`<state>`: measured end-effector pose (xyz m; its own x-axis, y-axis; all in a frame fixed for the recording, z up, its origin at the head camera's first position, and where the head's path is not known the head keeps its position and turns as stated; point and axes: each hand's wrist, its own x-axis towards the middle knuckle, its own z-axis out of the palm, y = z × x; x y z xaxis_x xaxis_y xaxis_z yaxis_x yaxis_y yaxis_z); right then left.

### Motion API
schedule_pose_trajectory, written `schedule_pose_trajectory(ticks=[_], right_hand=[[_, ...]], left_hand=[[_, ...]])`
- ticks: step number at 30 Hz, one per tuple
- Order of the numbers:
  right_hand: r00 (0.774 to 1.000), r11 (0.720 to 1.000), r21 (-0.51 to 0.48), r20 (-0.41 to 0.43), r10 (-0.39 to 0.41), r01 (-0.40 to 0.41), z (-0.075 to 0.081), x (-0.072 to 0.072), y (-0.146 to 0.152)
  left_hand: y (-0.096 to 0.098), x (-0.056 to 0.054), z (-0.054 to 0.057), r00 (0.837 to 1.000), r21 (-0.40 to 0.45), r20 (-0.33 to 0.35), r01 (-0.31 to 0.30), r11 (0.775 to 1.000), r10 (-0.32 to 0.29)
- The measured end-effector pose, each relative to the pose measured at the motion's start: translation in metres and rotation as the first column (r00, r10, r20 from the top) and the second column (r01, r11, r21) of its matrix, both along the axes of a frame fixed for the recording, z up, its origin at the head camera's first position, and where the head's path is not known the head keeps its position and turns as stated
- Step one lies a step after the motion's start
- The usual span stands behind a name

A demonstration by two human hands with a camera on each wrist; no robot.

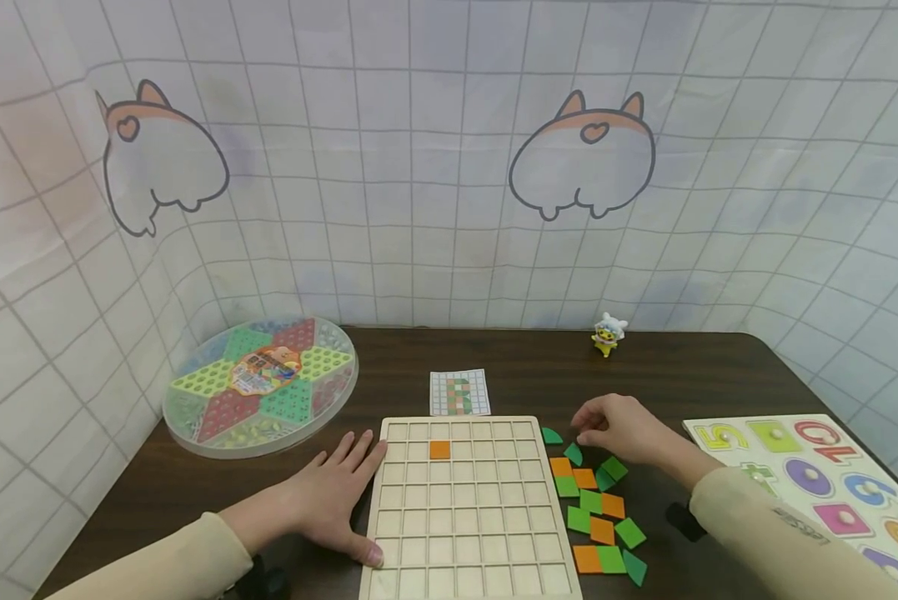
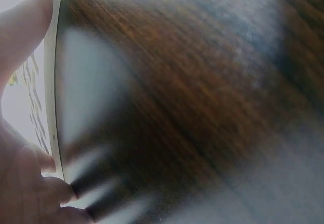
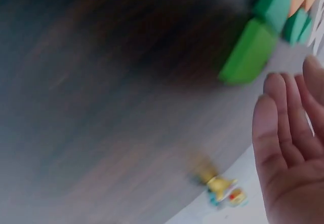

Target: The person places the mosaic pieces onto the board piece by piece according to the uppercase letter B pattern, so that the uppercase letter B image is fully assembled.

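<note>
A wooden grid board (image 1: 464, 521) lies on the table with one orange square tile (image 1: 439, 450) in an upper cell. My left hand (image 1: 333, 493) rests along the board's left edge, fingers spread, thumb on the lower rim. To the right of the board, my right hand (image 1: 619, 429) hovers above the table beside a dark green quarter-round tile (image 1: 573, 454). In the right wrist view, the right hand's fingers are loosely bent with nothing visible between them and the thumb. A bright green tile (image 3: 248, 51) lies near those fingertips.
Several orange and green tiles (image 1: 601, 531) lie scattered along the board's right side. Behind the board is a pattern card (image 1: 459, 392). A round checkers board (image 1: 261, 387) stands at the left, a number puzzle (image 1: 786, 454) at the right, a small yellow figurine (image 1: 606, 335) at the back.
</note>
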<state>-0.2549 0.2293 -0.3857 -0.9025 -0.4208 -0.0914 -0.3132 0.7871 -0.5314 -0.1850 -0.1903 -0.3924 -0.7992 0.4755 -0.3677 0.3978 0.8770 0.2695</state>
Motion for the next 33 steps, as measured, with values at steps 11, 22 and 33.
schedule_pose_trajectory(ticks=[11,22,33], right_hand=[[0.97,0.987,-0.046,0.185,0.159,-0.153,-0.001,0.006,0.049],[0.986,0.988,0.031,0.081,0.148,-0.151,-0.005,0.013,0.047],[0.998,0.993,0.095,0.006,0.067,-0.068,-0.004,0.011,0.04]], left_hand=[[0.0,0.0,0.0,1.0,-0.003,-0.006,-0.002,1.0,0.002],[-0.001,0.001,0.001,1.0,0.005,0.001,-0.005,1.0,0.005],[-0.005,-0.005,-0.007,1.0,0.023,0.02,0.014,1.0,-0.015]])
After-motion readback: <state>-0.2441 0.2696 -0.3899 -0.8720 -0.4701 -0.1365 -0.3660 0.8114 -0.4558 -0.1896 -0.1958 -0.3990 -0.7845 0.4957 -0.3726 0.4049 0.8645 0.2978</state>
